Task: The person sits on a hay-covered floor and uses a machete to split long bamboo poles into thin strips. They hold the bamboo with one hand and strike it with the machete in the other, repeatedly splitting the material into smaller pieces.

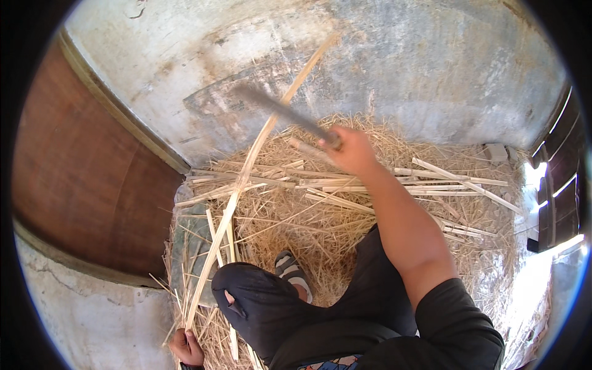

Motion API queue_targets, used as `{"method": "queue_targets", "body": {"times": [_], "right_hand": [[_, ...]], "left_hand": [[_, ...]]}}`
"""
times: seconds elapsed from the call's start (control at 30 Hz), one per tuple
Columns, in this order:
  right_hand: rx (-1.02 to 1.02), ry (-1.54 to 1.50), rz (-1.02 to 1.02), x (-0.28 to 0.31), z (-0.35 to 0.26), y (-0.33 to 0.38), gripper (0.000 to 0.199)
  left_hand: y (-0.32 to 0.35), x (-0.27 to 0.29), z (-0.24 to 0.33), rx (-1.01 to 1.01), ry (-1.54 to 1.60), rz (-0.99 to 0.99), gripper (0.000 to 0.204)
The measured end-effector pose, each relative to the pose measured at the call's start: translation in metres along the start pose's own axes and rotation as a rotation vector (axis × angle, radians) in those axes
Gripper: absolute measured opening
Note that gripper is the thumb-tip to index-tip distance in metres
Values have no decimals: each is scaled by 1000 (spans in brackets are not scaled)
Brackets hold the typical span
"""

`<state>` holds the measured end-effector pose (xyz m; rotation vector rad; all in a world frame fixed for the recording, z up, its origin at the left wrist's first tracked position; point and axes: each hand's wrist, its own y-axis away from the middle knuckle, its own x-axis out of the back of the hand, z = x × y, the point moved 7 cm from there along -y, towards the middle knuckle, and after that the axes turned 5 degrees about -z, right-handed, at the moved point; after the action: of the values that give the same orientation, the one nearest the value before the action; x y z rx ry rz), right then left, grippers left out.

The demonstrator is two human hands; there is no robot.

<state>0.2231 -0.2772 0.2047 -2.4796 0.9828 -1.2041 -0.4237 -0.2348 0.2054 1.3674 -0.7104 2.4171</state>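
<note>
A long, pale split bamboo strip (237,185) runs up from the lower left toward the far wall, slightly bowed. My left hand (187,346) is closed around its near end. In my right hand (353,152) is a long dark-bladed knife (296,117), gripped by its handle and smeared by motion. The blade points left and crosses over the strip in view; whether it touches the strip I cannot tell. Under and beyond my right arm, several bamboo pieces (401,190) lie across the shavings.
Fine straw-like shavings (296,216) cover the floor around my sandalled foot (288,266). A stained concrete wall (401,68) stands ahead. On the left is a brown panel (92,166) in a frame, and dark slats (558,191) stand at the right. More strips (231,246) lie beside my left knee.
</note>
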Motion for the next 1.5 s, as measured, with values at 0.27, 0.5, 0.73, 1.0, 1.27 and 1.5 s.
{"method": "queue_targets", "body": {"times": [0.27, 0.5, 0.73, 1.0, 1.27, 1.5], "right_hand": [[263, 266, -162, -18, -49, 1, 12], [14, 121, 20, 6, -11, -1, 15], [242, 232, 16, 0, -21, -3, 15], [-29, 131, 103, 3, 10, -3, 29], [-203, 89, 52, 13, 38, -4, 20], [112, 147, 36, 3, 2, -4, 17]], "left_hand": [[0, -13, -6, 17, 63, -1, 41], [2, -12, 2, 25, 7, -32, 40], [10, -9, -24, 2, -30, -39, 41], [16, 6, -23, -1, -98, 2, 46], [17, 9, -19, -65, -107, 33, 42], [13, 8, -16, -42, -316, 84, 32]]}}
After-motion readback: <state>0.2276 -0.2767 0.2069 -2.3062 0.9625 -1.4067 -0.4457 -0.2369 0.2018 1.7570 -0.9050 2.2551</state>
